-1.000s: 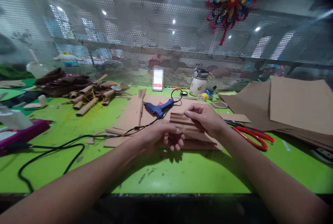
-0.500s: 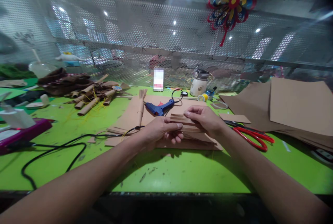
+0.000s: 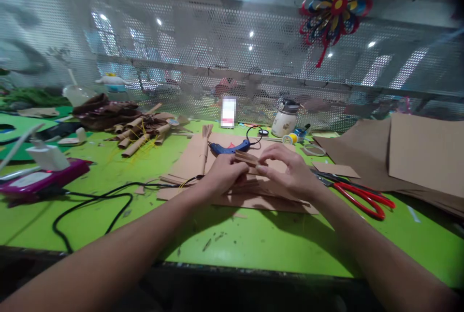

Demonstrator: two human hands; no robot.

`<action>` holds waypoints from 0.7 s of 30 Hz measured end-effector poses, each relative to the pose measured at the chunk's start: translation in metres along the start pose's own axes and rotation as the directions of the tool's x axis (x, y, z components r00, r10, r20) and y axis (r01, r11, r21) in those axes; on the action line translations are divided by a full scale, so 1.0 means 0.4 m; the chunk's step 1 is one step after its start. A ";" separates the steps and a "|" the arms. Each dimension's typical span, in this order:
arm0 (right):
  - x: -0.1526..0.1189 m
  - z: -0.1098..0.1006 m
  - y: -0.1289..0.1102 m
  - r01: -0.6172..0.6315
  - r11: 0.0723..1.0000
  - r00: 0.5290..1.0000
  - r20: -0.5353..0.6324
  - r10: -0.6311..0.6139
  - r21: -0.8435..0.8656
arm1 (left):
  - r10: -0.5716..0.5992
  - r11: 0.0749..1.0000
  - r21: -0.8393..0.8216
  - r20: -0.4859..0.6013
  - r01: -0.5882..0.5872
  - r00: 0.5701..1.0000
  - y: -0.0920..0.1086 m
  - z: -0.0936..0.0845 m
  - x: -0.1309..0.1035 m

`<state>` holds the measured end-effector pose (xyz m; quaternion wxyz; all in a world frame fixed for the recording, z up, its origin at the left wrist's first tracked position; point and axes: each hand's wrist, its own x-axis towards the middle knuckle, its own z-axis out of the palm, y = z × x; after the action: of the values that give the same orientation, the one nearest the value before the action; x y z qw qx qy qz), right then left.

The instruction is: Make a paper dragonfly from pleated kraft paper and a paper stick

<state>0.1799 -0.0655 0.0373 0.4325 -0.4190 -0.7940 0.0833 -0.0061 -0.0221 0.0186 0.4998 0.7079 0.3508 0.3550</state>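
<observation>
My left hand (image 3: 229, 172) is closed around one end of a folded brown paper strip (image 3: 246, 157), its fingers curled under. From the other side, my right hand (image 3: 290, 170) pinches the strip's edge between thumb and fingertips. Below both hands lie brown paper sheets (image 3: 268, 201) on the green table. Just behind the strip, a blue glue gun (image 3: 232, 147) rests on the paper, partly hidden by my left hand. A fringed paper roll (image 3: 205, 150) lies to its left.
Red-handled scissors (image 3: 362, 200) and large brown sheets (image 3: 427, 152) lie on the right. Paper rolls with yellow thread (image 3: 139, 140) are piled at the left, near a purple power strip (image 3: 47, 181) with a black cable (image 3: 97, 197). A jar (image 3: 284, 121) stands behind.
My left fingers have curled in from an extended thumb grip, and the paper strip has tilted. My right hand's fingers have arched up. The whole view has shifted slightly.
</observation>
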 end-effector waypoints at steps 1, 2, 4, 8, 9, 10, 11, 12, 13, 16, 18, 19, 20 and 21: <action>0.000 0.001 0.004 -0.036 0.999 0.999 -0.039 0.036 -0.010 | 0.091 0.989 0.119 -0.040 -0.085 0.995 0.000 0.001 -0.002; 0.000 0.001 0.009 -0.088 0.996 0.994 -0.071 0.088 0.008 | 0.186 0.955 0.248 -0.075 -0.162 0.980 0.001 0.002 -0.004; 0.001 0.002 0.017 -0.223 0.965 0.970 -0.072 0.234 0.137 | 0.365 0.823 0.500 -0.106 -0.267 0.925 0.002 0.004 -0.011; 0.000 0.011 0.008 -0.424 0.785 0.903 0.136 0.409 0.452 | 0.572 0.477 0.807 0.017 -0.349 0.820 0.009 0.010 -0.029; -0.002 0.016 0.002 -0.450 0.741 0.891 0.188 0.414 0.498 | 0.601 0.404 0.834 0.069 -0.376 0.797 0.012 0.013 -0.033; -0.003 0.022 -0.004 -0.468 0.704 0.882 0.230 0.411 0.534 | 0.622 0.337 0.850 0.121 -0.405 0.773 0.014 0.016 -0.037; -0.005 0.028 -0.009 -0.482 0.672 0.875 0.266 0.405 0.562 | 0.637 0.279 0.858 0.170 -0.431 0.752 0.016 0.019 -0.039; -0.006 0.033 -0.012 -0.495 0.646 0.868 0.292 0.403 0.581 | 0.644 0.233 0.861 0.212 -0.452 0.735 0.018 0.022 -0.041; -0.008 0.038 -0.015 -0.504 0.627 0.862 0.306 0.403 0.594 | 0.644 0.199 0.861 0.244 -0.467 0.725 0.018 0.025 -0.042; -0.011 0.047 -0.013 -0.519 0.589 0.851 0.312 0.421 0.620 | 0.637 0.169 0.862 0.275 -0.479 0.720 0.017 0.033 -0.045; -0.011 0.048 -0.008 -0.523 0.571 0.846 0.304 0.438 0.632 | 0.630 0.184 0.848 0.286 -0.497 0.722 0.019 0.037 -0.050; -0.010 0.046 -0.005 -0.523 0.565 0.845 0.298 0.445 0.639 | 0.626 0.207 0.834 0.289 -0.512 0.724 0.020 0.038 -0.053; -0.009 0.043 -0.001 -0.522 0.559 0.843 0.290 0.452 0.644 | 0.621 0.248 0.814 0.283 -0.526 0.731 0.023 0.039 -0.056; -0.007 0.039 0.005 -0.521 0.556 0.841 0.280 0.463 0.647 | 0.615 0.311 0.785 0.264 -0.536 0.743 0.026 0.038 -0.057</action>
<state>0.1699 -0.0626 0.0252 0.4864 -0.4236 -0.5677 0.5116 -0.0032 -0.0512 0.0213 -0.0677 0.9154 0.2186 0.3311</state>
